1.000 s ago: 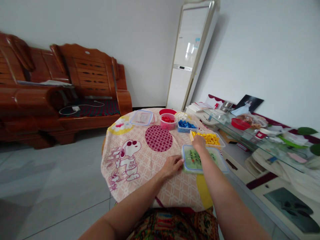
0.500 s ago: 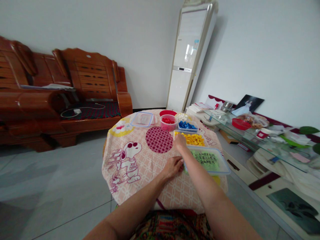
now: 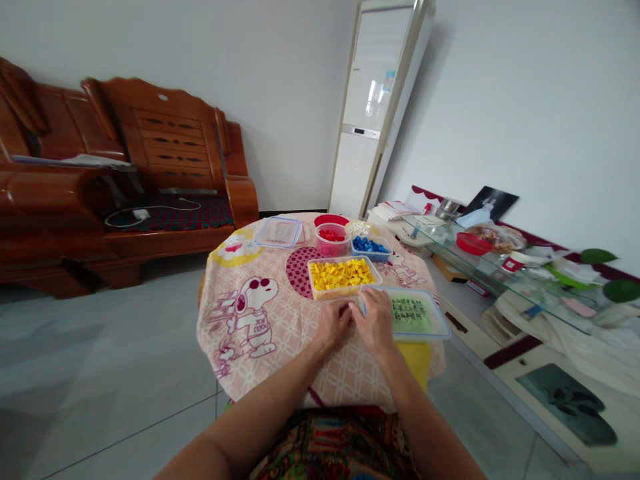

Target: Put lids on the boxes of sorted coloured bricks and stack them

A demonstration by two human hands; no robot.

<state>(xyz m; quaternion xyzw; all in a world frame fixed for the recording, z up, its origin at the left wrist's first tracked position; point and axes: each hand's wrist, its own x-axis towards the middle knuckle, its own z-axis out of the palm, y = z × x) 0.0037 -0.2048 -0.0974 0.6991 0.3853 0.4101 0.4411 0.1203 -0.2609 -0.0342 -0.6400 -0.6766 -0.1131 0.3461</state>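
My right hand [image 3: 376,317] is closed over the left end of a clear plastic box [image 3: 439,313] with a blue-rimmed lid and a green sheet with dark writing under it. Beside it, my left hand [image 3: 334,321] has its fingers curled together over the tablecloth; whatever they pinch is hidden. The two hands' fingertips nearly meet. Just beyond them stands an open clear container [image 3: 316,293], full of small yellow folded pieces [image 3: 343,272].
Farther back are a round tub [image 3: 333,248] of red pieces, a container of blue pieces [image 3: 369,245], white pieces [image 3: 361,229], a red lid [image 3: 331,219] and a clear lid [image 3: 278,231]. A cluttered glass shelf [image 3: 505,287] runs along the right. A wooden bench [image 3: 170,153] is at left.
The container of yellow pieces has moved left, partly over the dark-red circle on the cloth. My right hand has come back from it to the lidded box, beside my left hand.
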